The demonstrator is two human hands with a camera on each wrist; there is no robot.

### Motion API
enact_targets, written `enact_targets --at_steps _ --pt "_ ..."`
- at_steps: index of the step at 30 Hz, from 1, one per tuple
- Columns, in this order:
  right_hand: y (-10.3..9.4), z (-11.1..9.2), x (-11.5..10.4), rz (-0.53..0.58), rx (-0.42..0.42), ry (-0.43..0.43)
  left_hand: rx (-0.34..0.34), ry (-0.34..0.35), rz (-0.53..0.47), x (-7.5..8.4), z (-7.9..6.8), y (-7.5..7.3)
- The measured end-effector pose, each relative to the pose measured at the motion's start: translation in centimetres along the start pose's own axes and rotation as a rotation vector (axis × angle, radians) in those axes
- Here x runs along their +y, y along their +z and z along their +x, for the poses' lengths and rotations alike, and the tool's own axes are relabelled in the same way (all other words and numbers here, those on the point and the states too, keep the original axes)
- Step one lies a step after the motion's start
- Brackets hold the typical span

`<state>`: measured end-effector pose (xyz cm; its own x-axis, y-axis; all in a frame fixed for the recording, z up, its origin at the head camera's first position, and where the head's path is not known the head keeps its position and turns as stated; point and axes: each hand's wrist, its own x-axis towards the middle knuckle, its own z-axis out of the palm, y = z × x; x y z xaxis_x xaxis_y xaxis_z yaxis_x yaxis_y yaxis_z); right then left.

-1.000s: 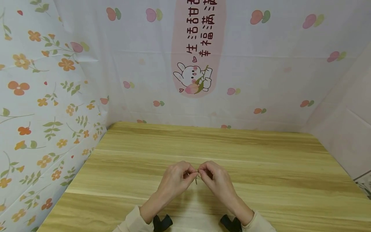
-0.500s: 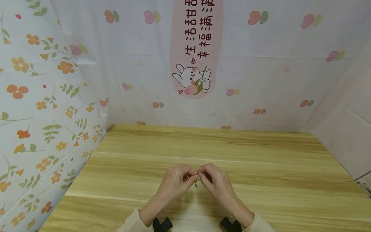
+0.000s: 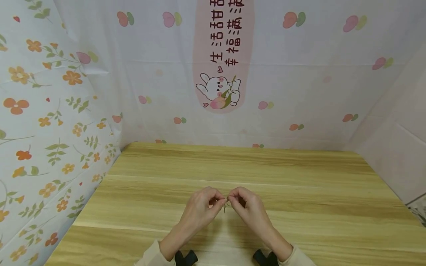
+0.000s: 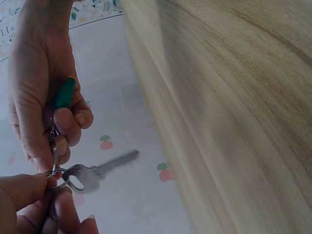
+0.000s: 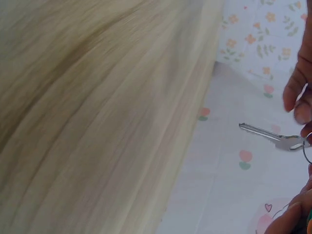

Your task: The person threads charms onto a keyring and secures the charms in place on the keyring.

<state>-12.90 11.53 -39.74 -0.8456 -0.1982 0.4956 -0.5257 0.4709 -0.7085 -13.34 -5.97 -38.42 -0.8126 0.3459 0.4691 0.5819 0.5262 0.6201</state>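
Both hands meet above the wooden table point(image 3: 283, 207), fingertips close together. My left hand point(image 3: 202, 207) pinches a thin metal key ring point(image 4: 61, 186) between thumb and fingers. From the ring a silver key point(image 4: 115, 164) dangles, its blade pointing down to the table. My right hand point(image 3: 249, 207) has its fingertips right at the ring too. Its other fingers curl round a green keychain tag point(image 4: 65, 93) with an orange tip, joined by a short metal chain point(image 4: 53, 130). In the right wrist view most of the right hand lies outside the frame.
Behind the table hangs a white cloth point(image 3: 159, 81) printed with fruit and a rabbit. A floral cloth point(image 3: 40, 140) covers the left side. Black wrist mounts point(image 3: 186, 258) sit below both wrists.
Both hands keep their place, fingers shifting slightly at the ring. The key swings a little between them. The head view has tilted and moved slightly.
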Motion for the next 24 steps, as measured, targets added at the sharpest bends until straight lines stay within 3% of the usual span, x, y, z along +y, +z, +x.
enact_targets --at_steps 6,13,19,24 --pt "-0.5 0.2 -0.4 0.179 -0.113 0.160 -0.087 -0.077 -0.137 0.1 0.1 -0.1" --pt "-1.4 0.4 -0.3 0.325 -0.338 0.271 -0.227 -0.191 -0.328 0.2 0.2 -0.1" --pt "-3.1 0.0 0.6 0.316 -0.456 0.318 -0.319 -0.365 -0.574 0.0 0.5 0.2" --pt "-5.1 0.0 2.0 0.254 -0.457 0.306 -0.384 -0.404 -0.571 -0.8 1.2 1.0"
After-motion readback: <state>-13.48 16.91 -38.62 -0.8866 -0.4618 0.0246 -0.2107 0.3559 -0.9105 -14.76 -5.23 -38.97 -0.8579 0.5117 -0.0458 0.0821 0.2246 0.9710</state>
